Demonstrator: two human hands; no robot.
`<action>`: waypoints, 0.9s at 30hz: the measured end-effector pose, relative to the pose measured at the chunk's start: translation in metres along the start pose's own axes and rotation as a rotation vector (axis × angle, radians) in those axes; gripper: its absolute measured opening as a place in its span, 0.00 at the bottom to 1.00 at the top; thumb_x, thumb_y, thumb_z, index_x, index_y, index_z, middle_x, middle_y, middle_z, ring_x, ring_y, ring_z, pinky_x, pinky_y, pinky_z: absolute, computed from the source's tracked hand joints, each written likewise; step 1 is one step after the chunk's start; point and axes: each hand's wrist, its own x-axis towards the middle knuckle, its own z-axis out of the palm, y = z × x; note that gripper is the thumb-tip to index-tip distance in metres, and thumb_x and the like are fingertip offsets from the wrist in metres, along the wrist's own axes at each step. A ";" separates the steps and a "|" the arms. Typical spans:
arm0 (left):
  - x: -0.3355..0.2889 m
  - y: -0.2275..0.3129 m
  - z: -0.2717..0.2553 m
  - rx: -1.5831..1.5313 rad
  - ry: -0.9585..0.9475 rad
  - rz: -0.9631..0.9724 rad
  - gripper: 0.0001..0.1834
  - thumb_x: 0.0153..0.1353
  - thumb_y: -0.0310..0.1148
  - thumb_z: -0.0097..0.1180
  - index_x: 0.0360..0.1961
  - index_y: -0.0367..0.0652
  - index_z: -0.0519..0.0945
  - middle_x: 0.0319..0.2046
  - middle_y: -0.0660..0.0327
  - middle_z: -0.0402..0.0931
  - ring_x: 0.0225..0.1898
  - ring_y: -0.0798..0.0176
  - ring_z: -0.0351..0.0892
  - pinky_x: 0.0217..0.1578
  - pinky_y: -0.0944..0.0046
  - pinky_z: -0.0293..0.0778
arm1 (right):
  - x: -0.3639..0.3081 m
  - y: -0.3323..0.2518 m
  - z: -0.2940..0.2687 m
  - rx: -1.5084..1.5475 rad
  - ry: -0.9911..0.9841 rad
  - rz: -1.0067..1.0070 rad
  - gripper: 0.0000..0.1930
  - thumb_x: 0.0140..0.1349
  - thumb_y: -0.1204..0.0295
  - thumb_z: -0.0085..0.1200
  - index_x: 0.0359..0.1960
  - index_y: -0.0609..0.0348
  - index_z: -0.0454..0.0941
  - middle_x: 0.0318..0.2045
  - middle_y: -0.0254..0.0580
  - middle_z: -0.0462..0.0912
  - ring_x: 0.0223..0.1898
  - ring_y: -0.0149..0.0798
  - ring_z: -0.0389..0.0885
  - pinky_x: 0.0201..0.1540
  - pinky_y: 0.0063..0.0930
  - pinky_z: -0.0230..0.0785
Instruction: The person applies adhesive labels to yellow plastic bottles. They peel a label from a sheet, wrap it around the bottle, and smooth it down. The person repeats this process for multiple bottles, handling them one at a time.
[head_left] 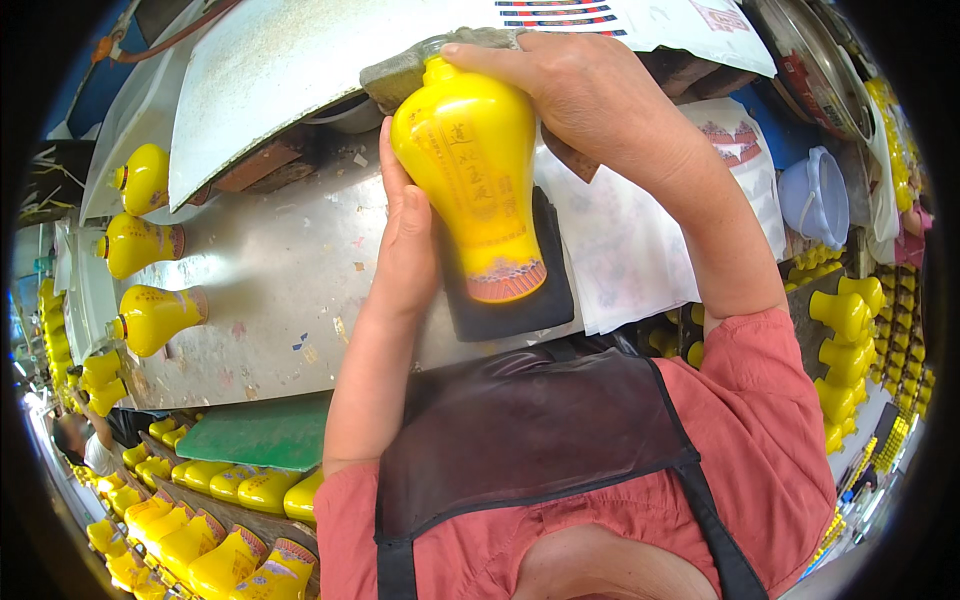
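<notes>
At frame centre your left hand [408,250] cradles the glossy yellow vase [470,165], likely slippery and breakable, while your right hand [575,95], fingers closed, presses a grey cloth [400,72] over its neck.

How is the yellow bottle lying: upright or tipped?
Tipped: the bottle lies on a dark pad, neck away, between both hands.

I see a bright yellow bottle [478,175] with faint darker yellow lettering down its side and a red patterned band with blue touches round its base. Under it lies a black pad [520,300]. The worktop [270,280] is dull silver grey. Three more yellow bottles [150,315] lie there. My apron [520,430] is dark brown over a salmon-red shirt [770,430]. A board [265,432] is green.
</notes>
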 end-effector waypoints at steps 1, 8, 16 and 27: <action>0.000 -0.001 0.000 0.015 -0.001 0.006 0.49 0.76 0.58 0.42 0.80 0.50 0.26 0.76 0.52 0.52 0.75 0.52 0.58 0.74 0.52 0.54 | 0.000 0.000 0.000 -0.010 -0.004 0.003 0.31 0.59 0.82 0.54 0.65 0.39 0.78 0.27 0.44 0.78 0.27 0.46 0.84 0.33 0.38 0.76; -0.001 0.005 0.007 0.155 0.077 0.065 0.50 0.75 0.48 0.50 0.80 0.42 0.31 0.76 0.49 0.52 0.76 0.52 0.55 0.74 0.53 0.53 | -0.001 0.005 0.001 0.049 -0.023 0.001 0.31 0.57 0.79 0.56 0.64 0.39 0.78 0.27 0.44 0.78 0.27 0.49 0.84 0.31 0.39 0.75; -0.005 0.013 0.008 0.285 0.136 0.044 0.53 0.67 0.35 0.60 0.81 0.42 0.37 0.75 0.47 0.54 0.75 0.51 0.56 0.73 0.53 0.55 | 0.002 0.010 0.000 -0.020 0.067 -0.088 0.31 0.55 0.79 0.59 0.63 0.39 0.79 0.28 0.43 0.78 0.26 0.48 0.83 0.28 0.38 0.74; -0.005 0.011 0.008 0.257 0.130 0.053 0.52 0.67 0.35 0.59 0.81 0.42 0.36 0.75 0.47 0.54 0.75 0.52 0.57 0.73 0.53 0.56 | 0.001 0.010 0.001 0.021 0.039 -0.083 0.31 0.55 0.78 0.60 0.63 0.39 0.79 0.27 0.42 0.76 0.25 0.46 0.83 0.28 0.37 0.75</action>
